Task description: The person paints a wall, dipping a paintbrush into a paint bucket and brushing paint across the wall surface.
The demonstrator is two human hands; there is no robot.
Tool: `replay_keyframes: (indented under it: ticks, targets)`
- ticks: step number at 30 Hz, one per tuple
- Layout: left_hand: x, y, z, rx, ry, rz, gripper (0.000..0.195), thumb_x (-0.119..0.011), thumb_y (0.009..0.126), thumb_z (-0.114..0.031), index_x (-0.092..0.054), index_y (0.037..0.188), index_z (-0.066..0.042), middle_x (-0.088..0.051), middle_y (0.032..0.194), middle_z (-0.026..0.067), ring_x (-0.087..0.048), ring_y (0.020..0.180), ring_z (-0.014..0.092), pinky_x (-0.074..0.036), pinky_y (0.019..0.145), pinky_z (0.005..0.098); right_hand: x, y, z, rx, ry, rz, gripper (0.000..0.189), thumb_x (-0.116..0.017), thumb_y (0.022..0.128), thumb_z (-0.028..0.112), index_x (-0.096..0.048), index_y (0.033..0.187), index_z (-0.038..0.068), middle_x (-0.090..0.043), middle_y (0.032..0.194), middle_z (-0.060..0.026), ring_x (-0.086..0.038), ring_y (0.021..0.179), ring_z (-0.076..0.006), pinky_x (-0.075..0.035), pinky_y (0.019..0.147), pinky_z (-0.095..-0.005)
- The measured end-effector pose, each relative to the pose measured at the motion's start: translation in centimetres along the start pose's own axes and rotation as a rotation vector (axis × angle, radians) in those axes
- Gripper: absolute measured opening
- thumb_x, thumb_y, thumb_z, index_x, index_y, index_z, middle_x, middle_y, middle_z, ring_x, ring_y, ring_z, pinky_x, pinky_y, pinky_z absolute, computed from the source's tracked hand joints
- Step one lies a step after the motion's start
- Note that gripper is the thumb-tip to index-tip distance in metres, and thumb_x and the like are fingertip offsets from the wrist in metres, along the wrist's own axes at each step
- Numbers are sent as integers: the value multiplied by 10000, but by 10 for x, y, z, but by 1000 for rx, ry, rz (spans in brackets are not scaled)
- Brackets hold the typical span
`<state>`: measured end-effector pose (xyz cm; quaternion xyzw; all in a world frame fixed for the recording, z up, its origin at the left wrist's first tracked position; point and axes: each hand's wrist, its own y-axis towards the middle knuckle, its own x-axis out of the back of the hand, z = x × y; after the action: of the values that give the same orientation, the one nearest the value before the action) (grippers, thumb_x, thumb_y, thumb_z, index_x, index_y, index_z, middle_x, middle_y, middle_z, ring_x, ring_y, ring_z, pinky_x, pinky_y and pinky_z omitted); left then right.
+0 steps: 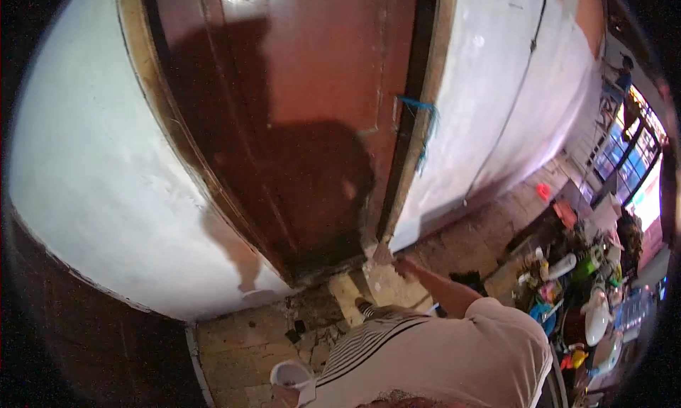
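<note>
My right hand [406, 267] reaches forward and grips a flat, wide-ended tool [382, 253], a putty knife or a brush; I cannot tell which. The tool's end is by the foot of the wooden door frame [420, 142], where it meets the white wall [495, 89]. At the bottom, my left hand [285, 397] holds a white plastic tub [292, 374] beside my body; its contents are unclear. Before me stands a reddish-brown panelled door [324, 73], partly covered by my shadow. Frayed blue cord [420, 106] hangs on the frame's right post.
A dark wire [513, 107] runs down the right-hand wall. Bottles, containers and other household goods [580, 285] crowd the right side. Another person [623, 77] is high up at the far right, near a barred opening [628, 153]. Stone-like tiles [239, 349] form the floor.
</note>
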<state>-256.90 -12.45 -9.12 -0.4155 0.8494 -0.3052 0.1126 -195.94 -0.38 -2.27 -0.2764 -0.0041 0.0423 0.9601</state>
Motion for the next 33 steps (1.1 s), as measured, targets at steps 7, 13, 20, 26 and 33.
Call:
replay_keyframes:
  ticks: [7, 13, 20, 26, 33]
  targets:
    - [70, 6, 29, -48, 382, 60, 366, -419, 970, -324, -569, 1124, -28, -592, 965, 155, -545, 758, 277, -465, 665, 406, 23, -88, 45, -13, -381, -512, 340, -563, 940, 365, -588, 968, 27, -613, 739, -75, -565, 603, -173, -448, 491, -356]
    - [102, 16, 30, 283, -306, 20, 397, -348, 980, -361, -550, 953, -21, -515, 772, 100, -485, 678, 240, -455, 638, 407, 24, -119, 27, 28, -278, -608, 276, -526, 966, 302, -561, 950, 29, -539, 664, -45, -492, 536, -129, -404, 469, -315]
    - [74, 19, 20, 331, -148, 250, 423, -409, 959, -463, -521, 868, -65, -469, 697, 61, -455, 643, 240, -433, 677, 421, -1, -143, -15, -87, -216, -589, 276, -524, 973, 287, -575, 1005, 17, -508, 650, 11, -459, 530, -82, -379, 458, -262]
    - [25, 1, 18, 420, 1, 79, 403, -513, 931, -459, -514, 1047, -73, -501, 754, 60, -487, 649, 234, -458, 663, 425, -91, -146, 44, -104, -479, -283, 368, -502, 980, 302, -564, 1109, -37, -604, 796, -69, -549, 704, -154, -447, 644, -322]
    - [-42, -93, -65, 147, 127, 523, 325, -508, 939, -318, -493, 1082, -27, -538, 752, 78, -533, 607, 204, -470, 613, 359, -181, -132, 83, 294, -768, 80, 247, -538, 910, 219, -580, 988, -12, -637, 872, -212, -644, 808, -350, -505, 749, -408]
